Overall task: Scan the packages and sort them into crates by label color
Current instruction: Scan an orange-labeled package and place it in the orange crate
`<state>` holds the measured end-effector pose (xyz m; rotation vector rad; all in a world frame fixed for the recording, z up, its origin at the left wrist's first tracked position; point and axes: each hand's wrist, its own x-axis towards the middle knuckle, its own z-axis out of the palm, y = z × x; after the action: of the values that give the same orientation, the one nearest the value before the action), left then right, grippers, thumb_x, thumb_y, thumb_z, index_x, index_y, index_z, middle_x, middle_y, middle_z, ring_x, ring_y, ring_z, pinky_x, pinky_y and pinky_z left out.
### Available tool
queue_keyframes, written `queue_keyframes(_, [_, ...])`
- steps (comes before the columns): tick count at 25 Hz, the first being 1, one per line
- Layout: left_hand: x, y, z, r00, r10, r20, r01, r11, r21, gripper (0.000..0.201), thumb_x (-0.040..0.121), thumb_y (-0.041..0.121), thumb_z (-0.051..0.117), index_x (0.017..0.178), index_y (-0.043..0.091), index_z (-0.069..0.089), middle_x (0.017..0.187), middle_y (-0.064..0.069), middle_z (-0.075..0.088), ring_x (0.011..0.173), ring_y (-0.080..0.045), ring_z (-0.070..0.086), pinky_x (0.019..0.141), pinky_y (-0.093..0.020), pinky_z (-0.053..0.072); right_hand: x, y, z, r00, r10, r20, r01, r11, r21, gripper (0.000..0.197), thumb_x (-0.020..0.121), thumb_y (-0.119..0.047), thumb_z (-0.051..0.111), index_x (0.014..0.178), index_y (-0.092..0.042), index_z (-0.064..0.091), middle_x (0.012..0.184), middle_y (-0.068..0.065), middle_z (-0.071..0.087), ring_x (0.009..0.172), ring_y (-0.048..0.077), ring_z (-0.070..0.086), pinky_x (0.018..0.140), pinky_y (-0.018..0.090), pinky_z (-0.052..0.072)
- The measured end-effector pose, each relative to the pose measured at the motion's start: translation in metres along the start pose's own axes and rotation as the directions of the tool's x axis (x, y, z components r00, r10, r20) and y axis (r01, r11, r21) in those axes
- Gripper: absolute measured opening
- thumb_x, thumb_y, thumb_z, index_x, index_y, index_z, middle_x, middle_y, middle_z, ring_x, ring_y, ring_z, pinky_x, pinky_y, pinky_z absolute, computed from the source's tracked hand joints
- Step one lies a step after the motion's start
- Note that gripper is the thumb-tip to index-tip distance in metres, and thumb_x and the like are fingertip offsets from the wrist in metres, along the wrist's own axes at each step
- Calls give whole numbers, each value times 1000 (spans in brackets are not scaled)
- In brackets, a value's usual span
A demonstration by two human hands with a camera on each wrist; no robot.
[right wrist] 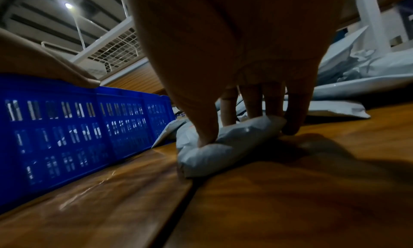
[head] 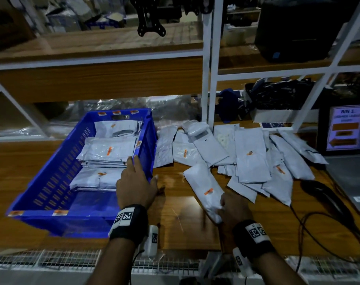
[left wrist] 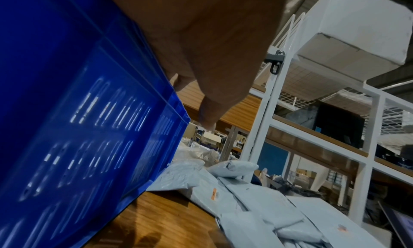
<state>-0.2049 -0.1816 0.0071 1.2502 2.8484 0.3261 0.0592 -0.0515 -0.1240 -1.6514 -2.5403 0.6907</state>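
A blue crate (head: 51,182) on the left of the wooden table holds several grey packages with orange labels (head: 109,150). My left hand (head: 137,173) rests on the crate's right rim with its fingers straight and the thumb spread to the right; the left wrist view shows the palm (left wrist: 210,57) above the crate wall (left wrist: 78,128). My right hand (head: 228,204) grips the near end of a grey package with an orange label (head: 203,188) that lies on the table. Thumb and fingers (right wrist: 295,114) pinch that package (right wrist: 223,146) from both sides.
A loose pile of grey packages (head: 251,153) spreads over the table's middle and right. A black handheld scanner (head: 322,194) with its cable lies right of the pile. A screen (head: 347,128) reading BIN 1 stands at the far right. White shelf posts (head: 213,79) rise behind.
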Motion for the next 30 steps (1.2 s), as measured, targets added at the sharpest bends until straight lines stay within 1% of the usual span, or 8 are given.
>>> queue_keyframes(5, [-1,-4,2,1000,10,-9,-10,999,-37,92,96,59,61,164,11,21,170,-15,27,136,-40,50,103,-53,48,-2,2,3,999,-36,3,36,999,-3,36,82,-40,80,98,-19,55,106,5,59,105,26,58,84,35,49])
queue_keyframes(11, [-2,-9,2,999,41,-26,-42,998,-53,89,96,59,60,162,11,25,171,-15,25,145,-38,43,110,-53,43,-19,3,-9,996,-42,-75,63,947,315,48,63,-14,94,82,-30,53,98,-1,54,95,23,57,69,25,38])
queue_keyframes(17, [-25,27,5,999,13,-48,-22,979,-204,70,102,55,54,157,15,40,170,-19,25,159,-38,14,128,-55,10,-53,-9,-45,942,-138,-305,279,827,488,46,68,-5,87,87,-30,55,99,-3,54,91,1,53,73,14,37])
queue_keyframes(19, [-41,55,9,996,66,64,-31,895,-445,62,105,52,53,152,13,47,165,-16,38,156,-34,26,127,-49,17,-58,-8,-62,916,-164,-366,349,776,526,44,69,-3,86,88,-29,56,100,-3,55,94,-1,54,76,12,40])
queue_keyframes(21, [-49,80,19,967,148,208,30,742,-670,49,105,53,53,133,13,61,140,-10,63,133,-28,55,111,-42,41,-61,-4,-77,904,-183,-386,387,735,558,42,71,-2,85,89,-28,57,101,-4,57,97,3,57,80,15,43])
queue_keyframes(24, [-50,119,27,920,217,326,219,407,-887,40,105,45,62,105,7,71,106,-7,79,97,-25,75,86,-42,62,-64,15,-99,889,-226,-399,426,731,533,39,72,-1,82,89,-27,58,99,-6,58,97,5,58,79,17,43])
queue_keyframes(27, [-59,168,29,930,226,290,230,257,-939,16,103,14,66,90,6,65,69,5,71,61,-2,68,55,-17,52,-65,53,-124,886,-247,-393,436,733,522,35,75,-7,82,90,-30,61,98,-9,59,95,8,60,81,21,47])
queue_keyframes(30, [-67,221,39,948,219,231,180,232,-956,35,103,9,65,75,14,45,49,14,51,48,-4,52,49,-19,46,-55,120,-145,893,-141,-427,370,770,520,26,82,-20,82,98,-30,64,103,-6,63,95,8,63,83,22,51])
